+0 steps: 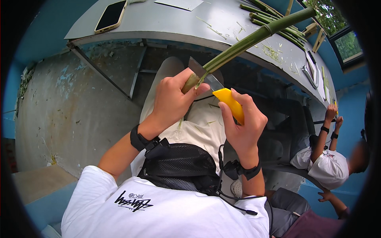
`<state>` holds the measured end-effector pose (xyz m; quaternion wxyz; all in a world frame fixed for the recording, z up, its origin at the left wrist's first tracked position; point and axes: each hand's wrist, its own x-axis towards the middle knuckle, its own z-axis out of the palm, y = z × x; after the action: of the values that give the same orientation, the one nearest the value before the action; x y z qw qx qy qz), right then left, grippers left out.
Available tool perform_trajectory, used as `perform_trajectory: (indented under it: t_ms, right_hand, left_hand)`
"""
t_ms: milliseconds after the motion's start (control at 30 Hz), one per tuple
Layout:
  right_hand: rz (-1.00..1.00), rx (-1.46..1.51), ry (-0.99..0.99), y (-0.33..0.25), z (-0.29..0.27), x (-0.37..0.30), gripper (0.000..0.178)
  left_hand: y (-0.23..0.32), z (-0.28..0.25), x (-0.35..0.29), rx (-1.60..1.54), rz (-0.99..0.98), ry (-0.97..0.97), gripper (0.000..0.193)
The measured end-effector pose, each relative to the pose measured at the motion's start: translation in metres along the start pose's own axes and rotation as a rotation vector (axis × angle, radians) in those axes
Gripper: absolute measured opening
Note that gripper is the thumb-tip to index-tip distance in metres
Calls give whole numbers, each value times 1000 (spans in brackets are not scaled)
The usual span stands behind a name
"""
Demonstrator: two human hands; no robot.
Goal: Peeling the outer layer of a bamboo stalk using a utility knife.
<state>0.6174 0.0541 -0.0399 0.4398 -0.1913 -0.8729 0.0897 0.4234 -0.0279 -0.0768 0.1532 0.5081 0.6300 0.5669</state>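
My left hand (171,95) is closed around the near end of a long green bamboo stalk (254,39), just above my lap. The stalk slants up and away to the right, over the table's edge, and a pale stripped groove runs along its near part. My right hand (249,123) grips the yellow handle (231,103) of a knife. Its wide metal blade (214,83) crosses the stalk right beside my left fingers, and a thin peeled strip curls at the cut. Part of the blade is hidden behind the bamboo and my left thumb.
A grey table (158,18) spans the front, bearing a phone (111,16), white paper (182,3), bamboo shavings (272,51), several green stalks (274,24) and a metal-framed tool (310,75). To my right sit a person in white (329,168) and one in maroon (317,224). Cables (234,196) hang by my waist.
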Motion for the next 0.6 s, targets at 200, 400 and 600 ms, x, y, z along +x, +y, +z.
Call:
perform_trajectory:
  t_ms: [200,400,600]
  right_hand:
    - [-5,-13,-38,8,-2,0,34]
    - [-36,-35,-64,10,-1,-1,35]
    - [-27,-33,-68,12,0,3,34]
  left_hand:
    - [-20,2,-7,-505,-106,-181,24]
    - [-31,-19,8,-481,-55,-370,33]
    - [-23,-13,1,-736,-281,-373,24]
